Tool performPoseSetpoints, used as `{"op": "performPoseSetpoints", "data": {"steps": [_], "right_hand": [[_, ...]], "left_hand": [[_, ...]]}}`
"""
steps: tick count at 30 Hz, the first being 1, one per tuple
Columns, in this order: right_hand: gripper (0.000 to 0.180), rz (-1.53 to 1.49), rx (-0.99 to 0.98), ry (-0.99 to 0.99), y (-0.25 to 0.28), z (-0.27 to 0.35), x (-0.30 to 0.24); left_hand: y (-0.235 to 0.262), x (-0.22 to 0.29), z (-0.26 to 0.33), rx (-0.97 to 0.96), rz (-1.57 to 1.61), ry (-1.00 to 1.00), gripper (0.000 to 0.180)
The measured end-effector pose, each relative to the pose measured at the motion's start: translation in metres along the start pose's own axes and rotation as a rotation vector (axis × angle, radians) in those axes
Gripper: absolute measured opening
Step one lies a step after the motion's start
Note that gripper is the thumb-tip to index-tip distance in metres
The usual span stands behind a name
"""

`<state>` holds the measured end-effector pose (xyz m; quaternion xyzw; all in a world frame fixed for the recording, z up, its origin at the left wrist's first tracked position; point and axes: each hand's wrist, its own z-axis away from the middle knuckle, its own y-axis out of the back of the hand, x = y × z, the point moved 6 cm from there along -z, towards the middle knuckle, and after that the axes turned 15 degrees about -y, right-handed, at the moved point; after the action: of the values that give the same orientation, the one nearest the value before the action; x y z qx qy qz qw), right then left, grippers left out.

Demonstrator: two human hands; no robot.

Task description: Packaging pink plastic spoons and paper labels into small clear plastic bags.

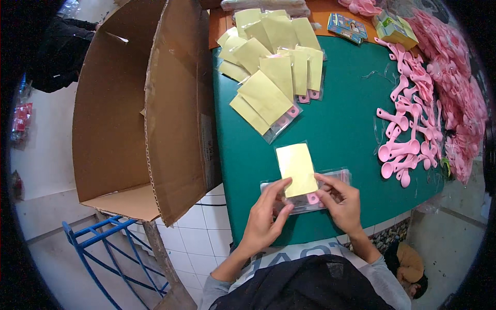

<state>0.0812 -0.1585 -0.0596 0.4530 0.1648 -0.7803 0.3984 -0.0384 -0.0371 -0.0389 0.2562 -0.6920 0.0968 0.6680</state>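
Both hands hold a clear plastic packet with a pale yellow card [297,168] inside, above the near edge of the green table. My left hand [264,217] pinches its lower left corner between thumb and fingers. At the lower right, my right hand [340,202] closes thumb and fingers on the packet's edge. The end of a pink spoon handle [312,198] shows below the card; the rest of it is hidden. Under the packet lies a pile of clear plastic bags [341,176], partly covered by my hands.
Several yellow-card packets [276,75] lie heaped at the far left of the green table [351,124]. Loose pink measuring spoons [403,121] and bagged pink pieces [454,98] cover the right side. Small boxes [395,30] stand far right. A large open carton [178,103] adjoins the table's left.
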Motion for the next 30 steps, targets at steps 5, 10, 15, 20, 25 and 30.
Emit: {"op": "performPoseSetpoints", "data": {"steps": [5,10,15,20,25,30], "right_hand": [[0.036,0.171,0.321,0.407,0.044,0.001,-0.079],[0.042,0.903,0.542,0.412,0.138,-0.015,-0.067],[0.039,1.152,0.570,0.404,0.164,-0.018,-0.038],[0.017,1.140,0.658,0.453,0.166,-0.014,-0.047],[0.022,0.565,0.502,0.339,0.137,0.004,-0.059],[0.037,0.829,0.110,0.303,0.087,0.017,-0.055]], "left_hand": [[0.023,0.049,-0.074,-0.004,-0.365,-0.378,0.051],[-0.014,0.034,-0.083,-0.198,-0.501,-0.469,0.031],[-0.064,0.003,-0.060,-0.399,-0.598,-0.484,0.029],[-0.060,-0.004,-0.067,-0.345,-0.431,-0.517,0.019],[-0.050,-0.003,-0.068,-0.309,-0.362,-0.454,0.014],[-0.040,-0.003,-0.071,-0.205,-0.002,-0.329,0.013]]}}
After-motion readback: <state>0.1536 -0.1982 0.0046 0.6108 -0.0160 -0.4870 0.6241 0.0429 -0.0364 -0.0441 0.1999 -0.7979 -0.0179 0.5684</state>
